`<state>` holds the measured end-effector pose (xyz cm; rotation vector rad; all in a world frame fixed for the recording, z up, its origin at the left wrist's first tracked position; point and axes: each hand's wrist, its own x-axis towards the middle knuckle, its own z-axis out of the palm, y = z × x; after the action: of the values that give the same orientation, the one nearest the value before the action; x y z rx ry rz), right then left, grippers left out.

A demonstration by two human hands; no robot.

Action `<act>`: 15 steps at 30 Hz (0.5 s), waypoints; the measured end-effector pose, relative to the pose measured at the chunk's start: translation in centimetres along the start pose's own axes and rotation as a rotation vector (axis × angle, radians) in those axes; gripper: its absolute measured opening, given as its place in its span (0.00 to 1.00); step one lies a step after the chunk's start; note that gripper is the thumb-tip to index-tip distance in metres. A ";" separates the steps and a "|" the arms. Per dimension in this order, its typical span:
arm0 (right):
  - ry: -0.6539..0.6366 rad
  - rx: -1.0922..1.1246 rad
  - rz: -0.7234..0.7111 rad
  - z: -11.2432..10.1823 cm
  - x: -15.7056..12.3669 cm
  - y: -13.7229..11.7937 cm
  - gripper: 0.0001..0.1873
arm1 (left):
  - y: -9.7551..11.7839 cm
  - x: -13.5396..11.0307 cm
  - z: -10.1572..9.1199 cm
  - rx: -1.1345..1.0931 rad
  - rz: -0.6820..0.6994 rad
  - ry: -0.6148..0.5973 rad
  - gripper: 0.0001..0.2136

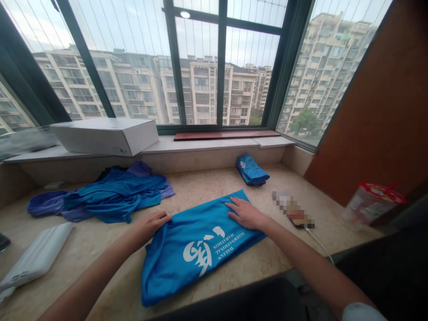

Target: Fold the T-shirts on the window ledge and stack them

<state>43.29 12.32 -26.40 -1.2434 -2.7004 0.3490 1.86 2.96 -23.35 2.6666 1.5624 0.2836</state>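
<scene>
A folded blue T-shirt (187, 227) with white print reading "Dalian International Marathon" lies on the counter in front of me. At its far left corner, my left hand (157, 221) is closed on the edge of the fabric, fingertips pressed together; the thumb is partly hidden. My right hand (246, 214) lies flat near the shirt's far right edge, its fingers spread on the cloth. Loose folds bunch up along the shirt's left side.
Behind stands a small folded blue bundle (251, 169). Crumpled blue and purple clothes (117, 191) lie at left, near a white power bank (40, 254). A white box (103, 136) sits on the sill. At right are a pixelated device with a cable (321, 245) and a clear red-lidded cup (368, 207).
</scene>
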 end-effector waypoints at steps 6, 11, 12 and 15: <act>-0.001 -0.010 0.068 0.4 1.7 0.6 0.36 | -3.0 -3.1 0.4 0.014 -0.004 0.221 0.14; -0.016 -0.048 0.044 -0.3 3.5 2.8 0.33 | -6.0 -7.7 0.8 0.138 -0.113 0.345 0.15; -0.012 -0.065 0.059 -0.7 3.8 3.2 0.32 | -6.4 -8.4 1.0 0.168 -0.129 0.359 0.15; 0.034 -0.142 0.099 -1.5 4.4 2.5 0.30 | -6.8 -9.8 1.3 0.242 -0.119 0.336 0.14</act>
<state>42.60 17.53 -25.49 -1.4108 -2.6819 0.1474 -8.40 -2.13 -26.79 2.8003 1.9575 0.6007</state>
